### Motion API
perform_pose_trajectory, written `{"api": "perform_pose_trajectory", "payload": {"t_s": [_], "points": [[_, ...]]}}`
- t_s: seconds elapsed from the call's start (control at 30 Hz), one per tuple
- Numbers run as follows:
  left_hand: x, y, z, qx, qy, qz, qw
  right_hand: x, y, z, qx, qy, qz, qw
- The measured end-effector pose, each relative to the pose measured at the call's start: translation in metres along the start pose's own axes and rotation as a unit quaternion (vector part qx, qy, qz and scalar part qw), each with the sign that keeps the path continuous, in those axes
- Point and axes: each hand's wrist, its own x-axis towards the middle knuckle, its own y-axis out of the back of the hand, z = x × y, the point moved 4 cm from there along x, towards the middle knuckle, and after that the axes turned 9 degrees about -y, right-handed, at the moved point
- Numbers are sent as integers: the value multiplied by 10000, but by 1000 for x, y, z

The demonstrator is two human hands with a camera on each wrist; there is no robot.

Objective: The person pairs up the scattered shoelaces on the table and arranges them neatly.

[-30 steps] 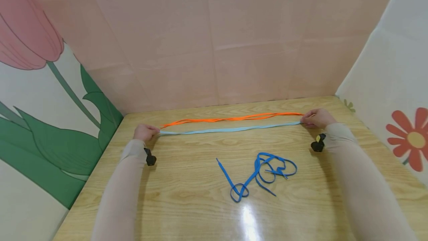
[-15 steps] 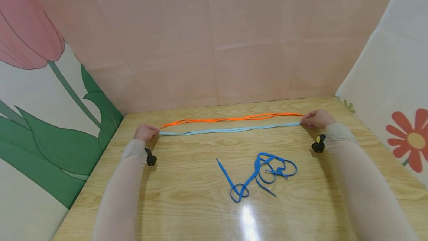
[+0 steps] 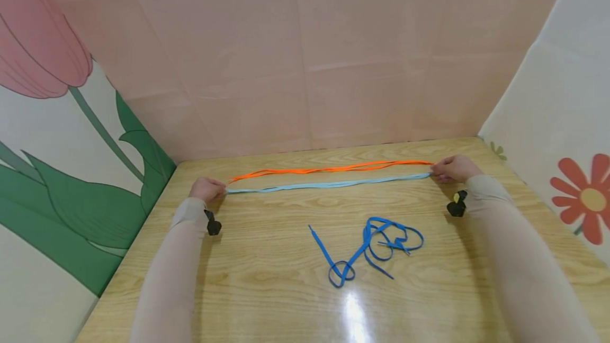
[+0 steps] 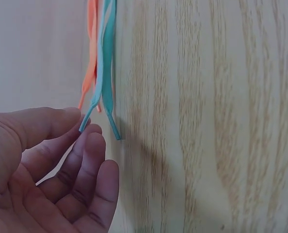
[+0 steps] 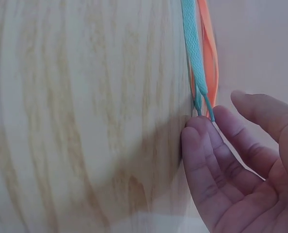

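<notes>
A light blue shoelace (image 3: 324,185), doubled into several strands, lies stretched across the table in front of an orange shoelace (image 3: 305,171) laid out likewise. My left hand (image 3: 207,189) is at the light blue lace's left end. In the left wrist view one blue tip (image 4: 88,119) overlaps the fingertips, its end showing whole; a second tip (image 4: 116,131) lies beside them. My right hand (image 3: 451,168) is at the other end. In the right wrist view its thumb (image 5: 246,102) stands apart from the fingers, and two blue tips (image 5: 209,109) reach the fingertips.
A loosely tangled blue shoelace (image 3: 369,237) lies nearer the front of the wooden table (image 3: 267,300). A pink backdrop (image 3: 305,68) rises behind the table's far edge, with flower-printed panels (image 3: 572,120) on both sides.
Both hands have shifted slightly outward, the left to the left and the right to the right. The three laces lie almost exactly as before.
</notes>
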Motion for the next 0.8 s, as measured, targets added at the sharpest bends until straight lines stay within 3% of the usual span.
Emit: {"api": "perform_pose_trajectory", "payload": {"t_s": [0.23, 0.47, 0.63, 0.8], "points": [[4, 0, -6, 17, 127, -147, 9998, -3, 4, -2, 169, -218, -101, 9996], [3, 2, -5, 93, 153, -122, 9998, -12, 8, -14, -353, 95, 741, 9966], [1, 0, 11, 319, -51, 244, 9992, -19, 1, -33, -361, 437, 1108, 9922], [-2, -14, 41, 89, -529, 213, 9983, -24, -13, -52, -390, 640, 982, 9923]]}}
